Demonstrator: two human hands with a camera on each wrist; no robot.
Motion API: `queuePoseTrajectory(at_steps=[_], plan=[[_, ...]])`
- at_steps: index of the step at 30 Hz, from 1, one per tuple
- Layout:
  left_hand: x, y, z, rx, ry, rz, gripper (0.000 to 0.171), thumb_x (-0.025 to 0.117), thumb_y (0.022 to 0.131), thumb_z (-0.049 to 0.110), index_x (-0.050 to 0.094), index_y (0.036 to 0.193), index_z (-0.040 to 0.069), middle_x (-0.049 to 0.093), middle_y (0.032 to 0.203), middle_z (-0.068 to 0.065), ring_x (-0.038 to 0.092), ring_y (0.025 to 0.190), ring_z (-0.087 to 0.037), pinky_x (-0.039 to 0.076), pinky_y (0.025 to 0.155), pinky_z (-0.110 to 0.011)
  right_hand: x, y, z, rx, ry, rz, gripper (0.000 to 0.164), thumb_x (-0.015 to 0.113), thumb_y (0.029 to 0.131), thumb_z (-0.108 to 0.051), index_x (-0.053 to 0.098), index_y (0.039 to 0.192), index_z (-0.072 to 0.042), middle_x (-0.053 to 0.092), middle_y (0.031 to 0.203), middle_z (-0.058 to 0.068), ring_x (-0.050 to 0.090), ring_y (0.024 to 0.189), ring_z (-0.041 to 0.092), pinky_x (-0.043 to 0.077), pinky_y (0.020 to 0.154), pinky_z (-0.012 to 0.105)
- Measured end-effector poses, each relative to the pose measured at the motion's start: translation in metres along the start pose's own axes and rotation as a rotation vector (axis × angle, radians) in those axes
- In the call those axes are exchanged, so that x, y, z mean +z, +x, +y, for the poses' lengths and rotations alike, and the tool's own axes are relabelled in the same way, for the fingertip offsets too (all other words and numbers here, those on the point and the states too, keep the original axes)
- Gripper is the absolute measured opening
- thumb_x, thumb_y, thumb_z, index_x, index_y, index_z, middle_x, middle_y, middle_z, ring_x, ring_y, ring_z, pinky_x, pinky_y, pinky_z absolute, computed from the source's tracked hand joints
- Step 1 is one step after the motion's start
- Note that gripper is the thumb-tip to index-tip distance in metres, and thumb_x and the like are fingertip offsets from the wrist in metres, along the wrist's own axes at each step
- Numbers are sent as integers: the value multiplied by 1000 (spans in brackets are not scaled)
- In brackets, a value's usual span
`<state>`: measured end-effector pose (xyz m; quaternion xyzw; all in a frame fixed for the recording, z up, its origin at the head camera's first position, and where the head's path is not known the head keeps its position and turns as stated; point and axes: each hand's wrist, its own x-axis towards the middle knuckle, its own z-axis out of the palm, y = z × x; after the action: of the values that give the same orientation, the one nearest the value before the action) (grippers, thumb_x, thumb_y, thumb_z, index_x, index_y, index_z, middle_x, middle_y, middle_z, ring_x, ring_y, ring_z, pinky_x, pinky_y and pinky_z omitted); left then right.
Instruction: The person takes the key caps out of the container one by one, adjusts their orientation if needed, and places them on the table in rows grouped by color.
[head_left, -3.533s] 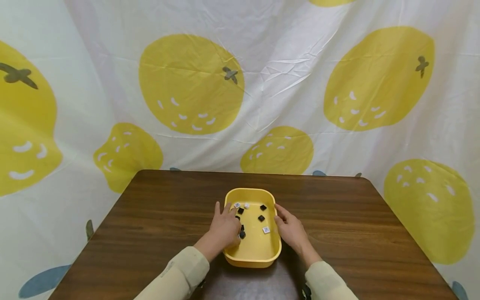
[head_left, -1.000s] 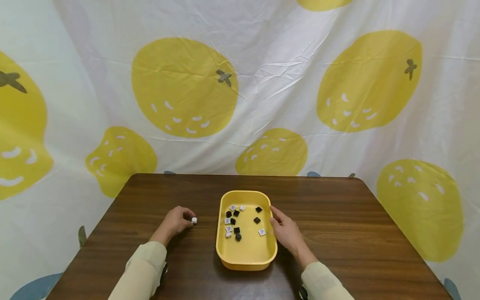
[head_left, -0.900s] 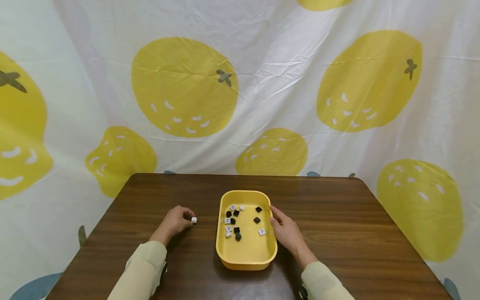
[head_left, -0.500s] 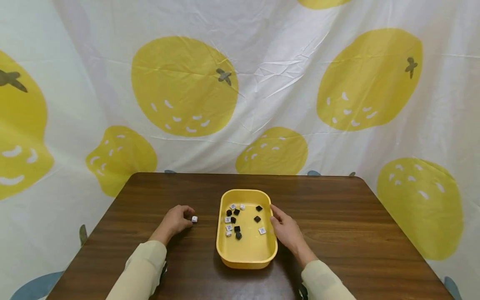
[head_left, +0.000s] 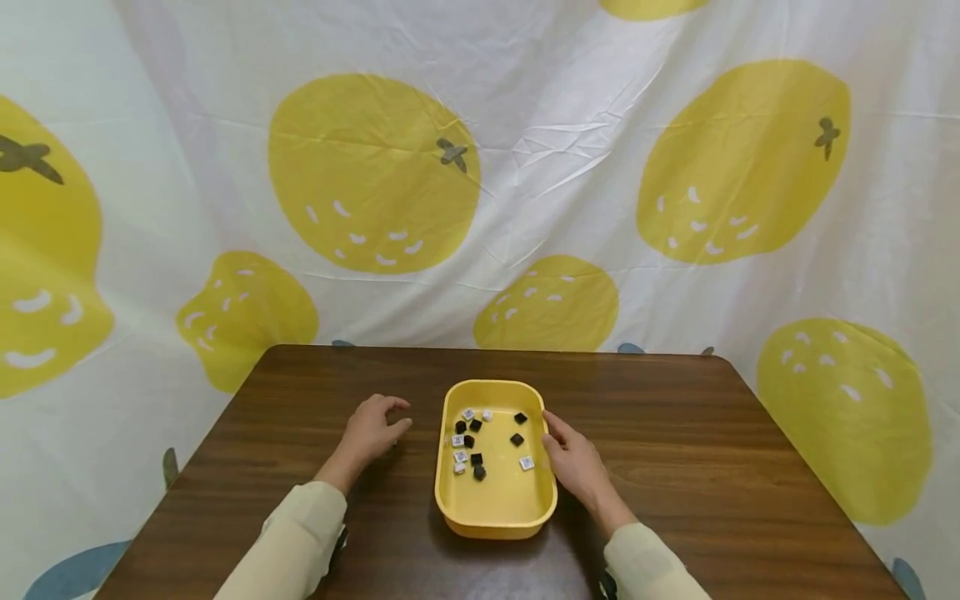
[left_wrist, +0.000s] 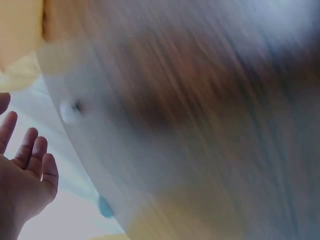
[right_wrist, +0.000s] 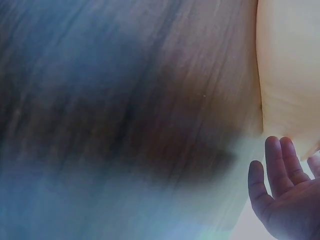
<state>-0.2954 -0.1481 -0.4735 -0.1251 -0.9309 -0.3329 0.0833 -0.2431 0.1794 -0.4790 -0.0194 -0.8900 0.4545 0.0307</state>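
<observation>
Right hand (head_left: 576, 462), grip loose and unclosed, should steady the tray (head_left: 495, 530); left hand (head_left: 369, 429), grip apart, should pinch pieces (head_left: 479, 473) singly.

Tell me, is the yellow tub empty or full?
Neither: black pieces and white pieces lie in the yellow tub, but much of its bottom shows bare.

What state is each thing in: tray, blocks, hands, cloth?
Yellow tray: upright, uncovered.
Black blocks in tray: loose, scattered.
White blocks in tray: loose, some printed faces up.
Left hand: open, thumb and index finger apart.
Right hand: resting against tray's rim.
Lemon-print cloth: hanging, wrinkled.
</observation>
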Motion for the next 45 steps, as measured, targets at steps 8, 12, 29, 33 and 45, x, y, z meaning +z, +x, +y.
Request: queuePoseTrajectory(at_steps=[8, 12, 29, 33, 45], plan=[[17, -2, 34, 32, -66, -34, 22, 71, 90, 20, 73, 109, 8, 60, 115, -12, 56, 112, -34, 42, 97, -53, -2, 0, -1, -12, -1, -4, 46, 54, 102, -21, 49, 148, -15, 67, 118, 11, 63, 104, 26, 48, 88, 47], [24, -5, 46, 33, -62, -60, 22, 72, 89, 22, 73, 107, 10, 59, 113, -10, 57, 108, -31, 43, 94, -53, -2, 0, 1, -6, -6, 4, 47, 52, 103, -22, 48, 149, -16, 66, 121, 12, 63, 106, 27, 48, 89, 48], [47, -29, 77, -19, 202, -134, 12, 69, 84, 28, 75, 86, 18, 60, 117, -17, 56, 107, -37, 44, 84, -57, 2, -6, 7, -4, -20, 16, 45, 53, 102, -21, 49, 147, -15, 67, 114, 10, 63, 99, 25, 48, 86, 47], [47, -26, 87, -63, 288, -139, 9, 71, 81, 26, 74, 78, 18, 58, 99, -10, 53, 96, -32, 43, 76, -52, 1, -4, 6, -5, -17, 22, 46, 53, 103, -21, 49, 148, -16, 67, 115, 10, 63, 101, 26, 48, 87, 48], [55, -16, 93, -101, 488, -196, 14, 76, 79, 26, 69, 70, 19, 54, 89, -7, 51, 94, -29, 43, 80, -51, 2, -1, 2, -9, -2, 16, 46, 53, 102, -21, 49, 148, -17, 67, 115, 9, 62, 101, 25, 48, 86, 47]])
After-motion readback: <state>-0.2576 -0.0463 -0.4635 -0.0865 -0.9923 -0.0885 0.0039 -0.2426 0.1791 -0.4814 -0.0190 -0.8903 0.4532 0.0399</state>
